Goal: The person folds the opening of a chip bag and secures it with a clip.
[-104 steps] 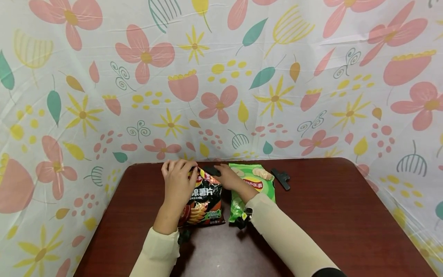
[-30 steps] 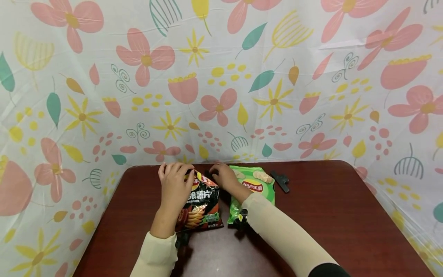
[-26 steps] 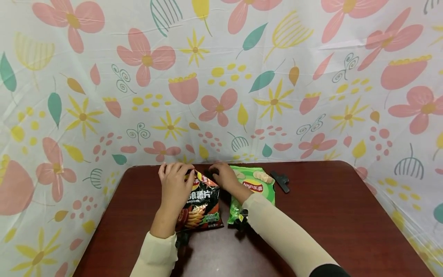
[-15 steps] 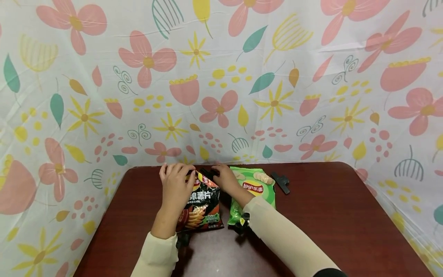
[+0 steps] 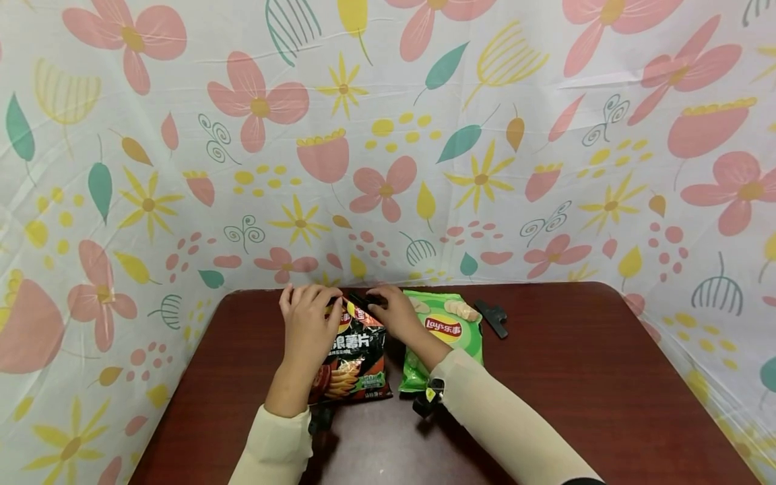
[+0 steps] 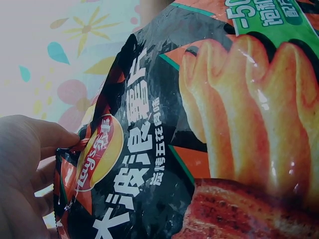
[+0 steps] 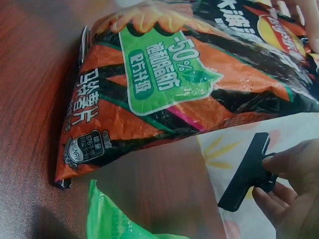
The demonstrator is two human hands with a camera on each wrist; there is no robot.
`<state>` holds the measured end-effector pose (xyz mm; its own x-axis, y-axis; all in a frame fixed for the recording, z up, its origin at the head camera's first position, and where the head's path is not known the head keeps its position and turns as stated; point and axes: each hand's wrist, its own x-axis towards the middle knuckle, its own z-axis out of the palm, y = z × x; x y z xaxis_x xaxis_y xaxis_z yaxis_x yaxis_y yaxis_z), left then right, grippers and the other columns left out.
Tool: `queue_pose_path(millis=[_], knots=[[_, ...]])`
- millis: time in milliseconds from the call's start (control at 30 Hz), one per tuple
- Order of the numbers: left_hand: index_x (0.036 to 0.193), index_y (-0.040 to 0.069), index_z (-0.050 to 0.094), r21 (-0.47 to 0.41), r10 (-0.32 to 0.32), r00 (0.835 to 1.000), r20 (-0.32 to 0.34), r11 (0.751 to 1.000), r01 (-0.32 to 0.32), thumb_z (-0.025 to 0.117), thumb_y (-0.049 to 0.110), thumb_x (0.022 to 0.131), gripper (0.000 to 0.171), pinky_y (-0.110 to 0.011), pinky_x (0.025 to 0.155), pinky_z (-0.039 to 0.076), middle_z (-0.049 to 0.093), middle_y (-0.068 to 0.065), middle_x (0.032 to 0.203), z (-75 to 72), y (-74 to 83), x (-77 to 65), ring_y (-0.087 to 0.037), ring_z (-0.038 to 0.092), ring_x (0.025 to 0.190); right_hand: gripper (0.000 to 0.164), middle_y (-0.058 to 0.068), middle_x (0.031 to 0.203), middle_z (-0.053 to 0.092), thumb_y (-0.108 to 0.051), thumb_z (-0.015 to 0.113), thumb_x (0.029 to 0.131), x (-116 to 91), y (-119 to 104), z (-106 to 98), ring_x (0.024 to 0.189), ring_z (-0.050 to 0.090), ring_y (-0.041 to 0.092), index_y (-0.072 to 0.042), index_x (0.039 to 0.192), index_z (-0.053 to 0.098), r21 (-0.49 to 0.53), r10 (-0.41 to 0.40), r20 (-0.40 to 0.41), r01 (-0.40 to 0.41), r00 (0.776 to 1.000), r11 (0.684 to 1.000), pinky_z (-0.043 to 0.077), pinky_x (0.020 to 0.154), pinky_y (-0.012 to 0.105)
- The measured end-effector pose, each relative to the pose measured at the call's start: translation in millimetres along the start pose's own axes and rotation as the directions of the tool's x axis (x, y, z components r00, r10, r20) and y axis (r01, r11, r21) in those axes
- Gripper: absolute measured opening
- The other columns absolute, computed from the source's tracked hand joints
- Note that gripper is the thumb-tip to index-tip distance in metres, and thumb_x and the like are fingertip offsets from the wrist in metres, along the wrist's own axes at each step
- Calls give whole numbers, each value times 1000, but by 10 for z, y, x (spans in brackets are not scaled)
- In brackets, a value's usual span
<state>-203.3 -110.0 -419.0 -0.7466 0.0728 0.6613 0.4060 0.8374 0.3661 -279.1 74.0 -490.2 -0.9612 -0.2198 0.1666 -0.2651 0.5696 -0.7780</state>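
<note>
My left hand [image 5: 309,323] pinches the folded top edge of a black and orange Lay's chip bag [image 5: 358,347], thumb in front and fingers behind. The left wrist view shows the thumb [image 6: 62,139] right at the bag's logo. My right hand [image 5: 397,313] pinches the handle of a black bag clip [image 7: 246,172] between thumb and fingers. In the right wrist view the clip's long bar stands apart from the bag, beside its edge. In the head view the bar overlaps the bag's top corner.
A green Lay's chip bag [image 5: 451,343] lies under and beside my right forearm. Another black clip [image 5: 492,318] lies to its right on the dark red-brown table [image 5: 576,377]. A flowered cloth [image 5: 388,135] hangs close behind the table's far edge.
The clip in my right hand has turned and now points left toward the bag's top corner. The left hand keeps its grip on the bag, which sits slightly further left than 3.5 seconds ago.
</note>
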Motion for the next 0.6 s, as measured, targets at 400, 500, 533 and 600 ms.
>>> queue_pose_path(millis=[400,500,533,600], knots=[[101,14,77,4,-3,1000,12,1000,3,72,17,95,8,-64,118,22,71,-7,102,-11,17,-1,-32,59,107,37,14,143,57,-21,68,98,-41,-30,-67,110,67,29,-14,135,65,52,-6,-46,9,999,999,57,92,43],[102,13,77,5,-5,1000,15,1000,5,72,17,95,9,-64,118,22,71,-7,103,-12,23,0,-32,59,107,37,13,134,63,-25,69,98,-49,-53,-106,109,67,28,-11,132,66,77,18,-55,-14,998,997,57,91,43],[102,13,77,6,-7,1000,19,1000,7,71,16,96,9,-63,118,21,71,-7,103,-11,22,-1,-32,59,107,37,12,131,64,-27,69,98,-55,-64,-120,108,67,27,-11,131,66,89,24,-60,-18,998,996,56,91,43],[103,13,77,6,-8,1000,24,1000,8,71,17,96,10,-63,118,21,71,-7,103,-15,23,2,-32,59,107,35,9,126,66,-30,69,98,-72,-84,-152,108,67,25,-13,128,67,122,38,-71,-29,997,992,56,92,42]])
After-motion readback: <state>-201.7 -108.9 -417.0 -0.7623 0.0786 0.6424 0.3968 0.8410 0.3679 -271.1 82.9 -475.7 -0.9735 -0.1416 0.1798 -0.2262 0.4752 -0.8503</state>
